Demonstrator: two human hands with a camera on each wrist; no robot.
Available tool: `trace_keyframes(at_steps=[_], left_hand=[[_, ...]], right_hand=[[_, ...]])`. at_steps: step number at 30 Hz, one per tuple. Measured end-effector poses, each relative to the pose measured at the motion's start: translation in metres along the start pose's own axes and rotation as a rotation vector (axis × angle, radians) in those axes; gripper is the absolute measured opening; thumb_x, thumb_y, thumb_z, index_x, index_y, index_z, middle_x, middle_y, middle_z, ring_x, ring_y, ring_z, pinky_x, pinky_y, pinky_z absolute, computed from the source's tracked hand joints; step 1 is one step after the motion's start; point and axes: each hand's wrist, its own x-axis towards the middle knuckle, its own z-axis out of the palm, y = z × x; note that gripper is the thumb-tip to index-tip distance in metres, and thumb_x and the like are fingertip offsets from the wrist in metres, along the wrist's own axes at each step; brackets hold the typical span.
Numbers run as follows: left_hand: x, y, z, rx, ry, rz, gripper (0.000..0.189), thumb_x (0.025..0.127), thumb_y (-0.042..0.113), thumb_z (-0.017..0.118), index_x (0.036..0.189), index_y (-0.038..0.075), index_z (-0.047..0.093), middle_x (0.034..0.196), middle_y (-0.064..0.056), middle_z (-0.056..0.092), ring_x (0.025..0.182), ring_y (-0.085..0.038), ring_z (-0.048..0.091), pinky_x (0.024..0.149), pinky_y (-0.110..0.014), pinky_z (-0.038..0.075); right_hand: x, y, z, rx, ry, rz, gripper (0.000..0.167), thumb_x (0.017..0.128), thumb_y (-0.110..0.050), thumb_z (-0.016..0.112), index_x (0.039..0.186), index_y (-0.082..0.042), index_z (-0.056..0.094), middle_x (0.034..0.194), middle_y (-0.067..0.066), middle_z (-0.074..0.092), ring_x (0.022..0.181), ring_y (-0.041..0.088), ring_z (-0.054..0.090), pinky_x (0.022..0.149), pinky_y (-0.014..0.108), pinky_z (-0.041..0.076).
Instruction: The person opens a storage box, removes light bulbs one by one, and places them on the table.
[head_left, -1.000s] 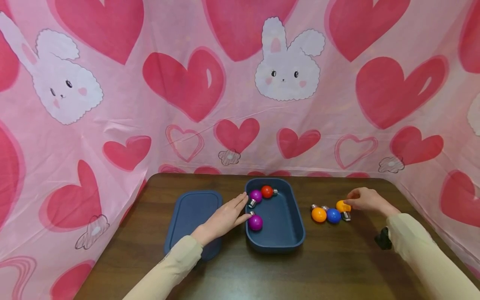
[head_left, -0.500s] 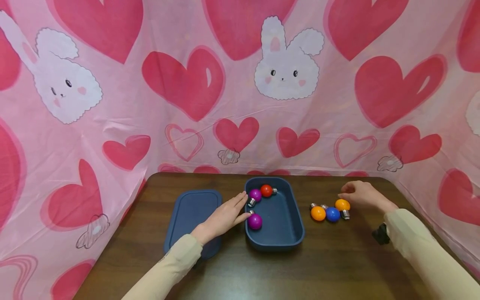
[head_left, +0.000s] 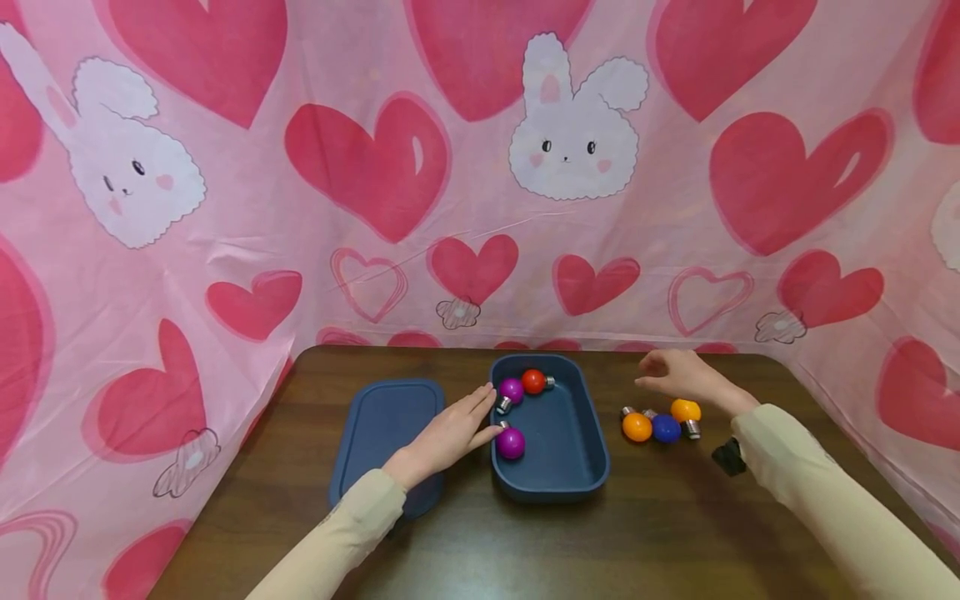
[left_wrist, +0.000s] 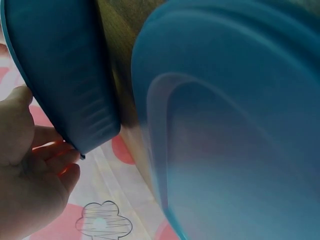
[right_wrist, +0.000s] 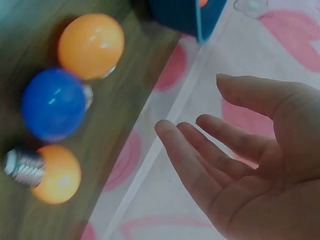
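Note:
My left hand [head_left: 444, 437] rests with extended fingers against the left rim of a navy blue box [head_left: 558, 450]; the left wrist view shows its fingertips at the wall. Inside the box lie two purple light bulbs [head_left: 512, 443] and a red bulb [head_left: 533, 382]. To the box's right, an orange bulb [head_left: 637, 427], a blue bulb [head_left: 666, 428] and a second orange bulb [head_left: 686, 411] lie side by side on the table. My right hand [head_left: 688, 377] hovers above and behind them. Its fingers are spread and relaxed, holding nothing, in the right wrist view.
A flat navy lid [head_left: 390, 421] lies left of the box, partly under my left forearm. The brown wooden table [head_left: 555, 550] ends at a pink heart-and-rabbit cloth [head_left: 480, 208] hanging behind it. A dark band is at my right wrist.
My right hand has come away from the right-hand orange bulb and moved left, over the row of bulbs. That bulb remains on the table. The left hand has kept its place.

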Motion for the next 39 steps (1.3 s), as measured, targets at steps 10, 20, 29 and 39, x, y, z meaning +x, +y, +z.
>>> trace_keyframes(at_steps=[10, 20, 29, 39], left_hand=[[-0.001, 0.000, 0.000, 0.012, 0.002, -0.001, 0.065, 0.100, 0.041, 0.055, 0.149, 0.001, 0.041, 0.157, -0.016, 0.041, 0.142, -0.033, 0.046, 0.113, -0.045, 0.044], [0.000, 0.000, 0.000, 0.013, 0.004, 0.006, 0.066, 0.100, 0.041, 0.055, 0.149, 0.000, 0.041, 0.156, -0.017, 0.041, 0.142, -0.033, 0.046, 0.113, -0.046, 0.043], [0.000, 0.000, 0.000, 0.008, 0.001, 0.008, 0.065, 0.100, 0.040, 0.055, 0.149, 0.000, 0.041, 0.156, -0.017, 0.041, 0.142, -0.033, 0.046, 0.112, -0.045, 0.044], [0.000, -0.001, 0.000, 0.031, 0.017, 0.018, 0.065, 0.100, 0.041, 0.056, 0.149, 0.001, 0.042, 0.155, -0.017, 0.043, 0.140, -0.033, 0.048, 0.111, -0.045, 0.045]], right_hand=[[0.027, -0.036, 0.013, 0.022, 0.000, -0.092, 0.035, 0.089, -0.023, 0.072, 0.113, 0.002, 0.067, 0.109, 0.020, 0.072, 0.093, 0.030, 0.067, 0.089, 0.049, 0.058], [0.054, -0.062, 0.034, 0.056, -0.038, -0.162, 0.039, 0.089, -0.018, 0.072, 0.118, 0.007, 0.064, 0.114, 0.025, 0.070, 0.101, 0.035, 0.068, 0.093, 0.048, 0.057], [0.071, -0.073, 0.049, 0.054, -0.053, -0.204, 0.039, 0.087, -0.014, 0.074, 0.117, 0.009, 0.063, 0.114, 0.028, 0.069, 0.098, 0.036, 0.070, 0.086, 0.044, 0.061], [0.087, -0.084, 0.062, 0.016, -0.041, -0.295, 0.035, 0.084, -0.008, 0.074, 0.112, 0.011, 0.064, 0.109, 0.028, 0.069, 0.090, 0.037, 0.070, 0.085, 0.044, 0.060]])
